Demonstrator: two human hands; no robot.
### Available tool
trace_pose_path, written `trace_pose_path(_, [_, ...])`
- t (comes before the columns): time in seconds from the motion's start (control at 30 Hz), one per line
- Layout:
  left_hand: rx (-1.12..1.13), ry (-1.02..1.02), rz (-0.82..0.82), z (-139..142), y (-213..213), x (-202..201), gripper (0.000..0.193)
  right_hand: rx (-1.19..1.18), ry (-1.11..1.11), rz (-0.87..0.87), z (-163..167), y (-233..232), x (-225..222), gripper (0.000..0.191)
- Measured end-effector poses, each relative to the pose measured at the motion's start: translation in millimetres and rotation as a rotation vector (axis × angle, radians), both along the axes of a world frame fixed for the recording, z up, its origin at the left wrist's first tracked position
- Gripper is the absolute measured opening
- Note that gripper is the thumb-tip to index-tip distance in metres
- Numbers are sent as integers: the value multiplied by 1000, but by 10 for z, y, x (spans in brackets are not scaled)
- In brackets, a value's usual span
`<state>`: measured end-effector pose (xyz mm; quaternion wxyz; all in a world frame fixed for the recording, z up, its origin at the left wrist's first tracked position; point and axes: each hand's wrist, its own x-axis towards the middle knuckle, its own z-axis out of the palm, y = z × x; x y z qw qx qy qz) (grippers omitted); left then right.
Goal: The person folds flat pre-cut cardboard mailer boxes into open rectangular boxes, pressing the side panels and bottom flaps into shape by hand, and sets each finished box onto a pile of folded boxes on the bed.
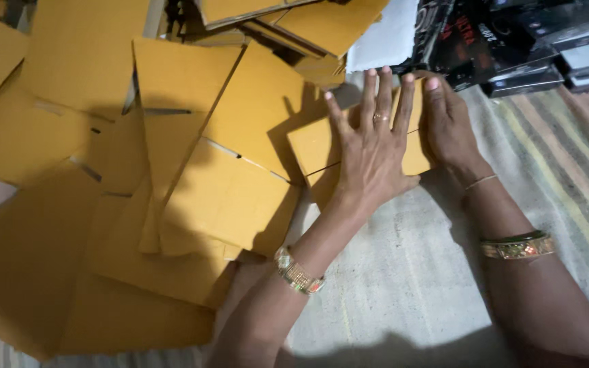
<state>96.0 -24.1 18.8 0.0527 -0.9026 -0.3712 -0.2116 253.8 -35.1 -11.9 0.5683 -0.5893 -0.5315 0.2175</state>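
Both hands press flat on a small yellow cardboard box (315, 146) lying on a striped woven mat (403, 272). The left hand (371, 153) lies spread open, palm down, on the box's top; it grips nothing. The right hand (448, 123) rests against the box's right side, fingers straight and together, not closed around it. The box sits toward the mat's far edge. Left of it, a loose heap of flat yellow cardboard sheets (117, 191) covers much of the mat and floor. Beyond the far right corner, dark printed boxes (526, 41) are stacked, with a white sheet (383, 34) beside them.
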Motion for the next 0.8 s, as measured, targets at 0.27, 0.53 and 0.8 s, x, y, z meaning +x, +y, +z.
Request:
trace_pose_path(0.27, [-23,-15,1,-195,103,311,147,37,-84,11,-13,32,6,43])
trace_pose_path(0.53, [-3,-1,-4,-240,127,301,143,-24,-127,-14,9,-2,-8,42])
trace_pose_path(0.8, [16,-7,-11,-238,97,305,143,26,30,55,-39,15,-9,43])
